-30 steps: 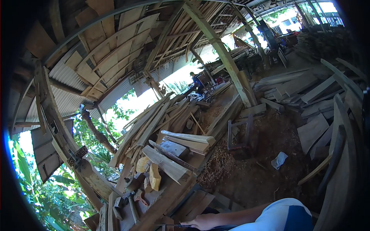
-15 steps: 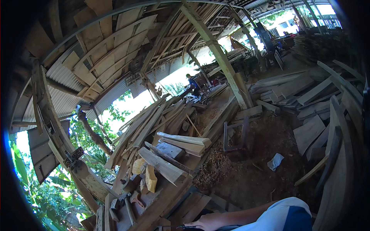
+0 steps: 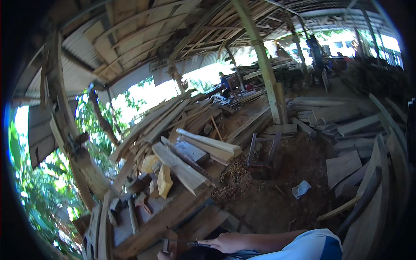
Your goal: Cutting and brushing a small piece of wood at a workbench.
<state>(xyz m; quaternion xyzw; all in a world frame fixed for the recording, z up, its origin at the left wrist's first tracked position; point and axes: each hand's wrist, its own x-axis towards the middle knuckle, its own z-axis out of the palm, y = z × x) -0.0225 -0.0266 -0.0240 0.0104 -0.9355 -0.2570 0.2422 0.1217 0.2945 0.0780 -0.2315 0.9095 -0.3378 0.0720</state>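
Note:
At the lower edge, my right hand [image 3: 225, 242] reaches in from the right with its fingers closed round a thin dark tool [image 3: 193, 244], whose kind is unclear. Close beside it, my left hand [image 3: 171, 250] is partly cut off by the frame and grips a small block-like piece [image 3: 166, 246]. Beyond them is a wooden workbench [image 3: 151, 228]. On it lie a hammer [image 3: 133, 216], a reddish-handled brush [image 3: 142, 203], a yellow block [image 3: 164, 182] and several cut planks [image 3: 177, 167].
A dark wooden frame like an upturned stool [image 3: 263, 158] stands on the dirt floor among shavings, with a crumpled pale bag [image 3: 301, 189] nearby. Boards [image 3: 344, 169] are piled at the right. A post [image 3: 266, 65] holds up the roof. A person [image 3: 225, 82] sits far off.
My view has tilted and turned, so the bench has shifted left. My left hand has come into view at the bottom, and my right hand shows more fully.

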